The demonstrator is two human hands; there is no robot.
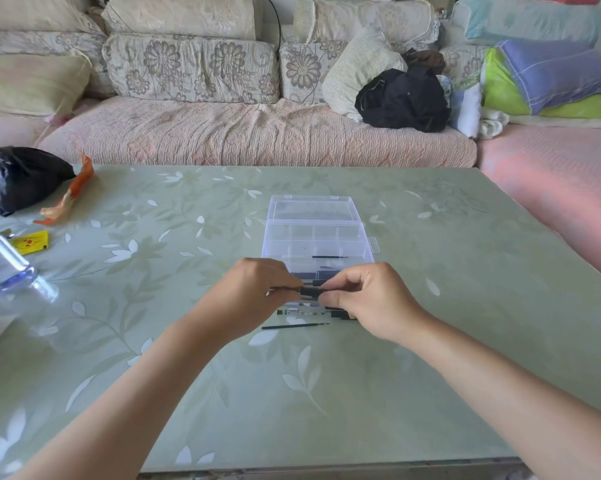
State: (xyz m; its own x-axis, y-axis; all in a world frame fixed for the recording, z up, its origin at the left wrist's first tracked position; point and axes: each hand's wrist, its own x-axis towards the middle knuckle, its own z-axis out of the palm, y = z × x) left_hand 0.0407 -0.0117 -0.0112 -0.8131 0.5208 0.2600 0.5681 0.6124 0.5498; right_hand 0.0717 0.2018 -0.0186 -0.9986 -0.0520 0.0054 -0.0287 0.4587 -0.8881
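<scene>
Both hands meet over the near edge of a clear plastic compartment box (318, 237) whose lid lies open toward the sofa. My left hand (254, 299) and my right hand (368, 299) pinch the two ends of a black pen part (311, 291) between them. A thin black refill (330, 257) lies inside the box. On the table below the hands lie a clear pen barrel (297, 312) and another thin black refill (294, 326). More dark pen parts sit half hidden under my right hand.
The green leaf-patterned table (326, 393) holds a black plastic bag (22, 178), an orange wrapper (70, 195), a yellow card (31, 242) and a clear water bottle (5, 268) at the left. A sofa with cushions and a black garment (404, 98) stands behind.
</scene>
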